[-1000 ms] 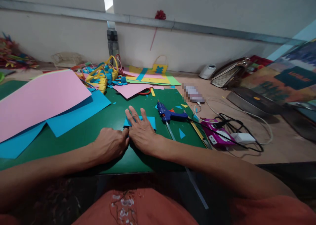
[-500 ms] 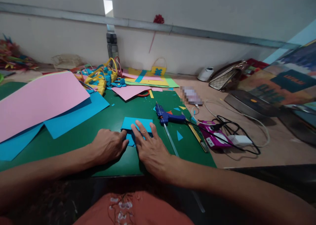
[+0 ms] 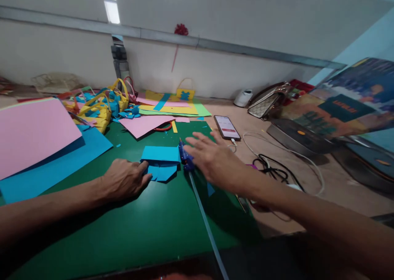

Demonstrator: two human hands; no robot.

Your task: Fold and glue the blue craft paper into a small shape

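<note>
A folded piece of blue paper (image 3: 160, 153) lies on the green mat (image 3: 147, 222), with a raised upper strip and cut flaps below. My left hand (image 3: 124, 178) is closed, its thumb and finger pinching the left end of this paper. My right hand (image 3: 212, 155) is open, fingers stretched out to the left, above the blue glue gun (image 3: 186, 159); its palm hides the gun's handle. A long clear glue stick (image 3: 205, 214) runs from the back of the gun toward the mat's front edge.
Large pink sheets (image 3: 37, 132) and blue sheets (image 3: 58, 169) cover the left. Yellow and blue paper baskets (image 3: 101, 108) stand behind them. Orange-handled scissors (image 3: 164, 127) lie partly beneath pink paper. A phone (image 3: 227, 127), cables (image 3: 321, 177) and a handbag (image 3: 267, 101) are on the right.
My right hand has left the folded blue paper and moved right to the glue gun. My left hand stays at the paper's left end. The view has shifted right.
</note>
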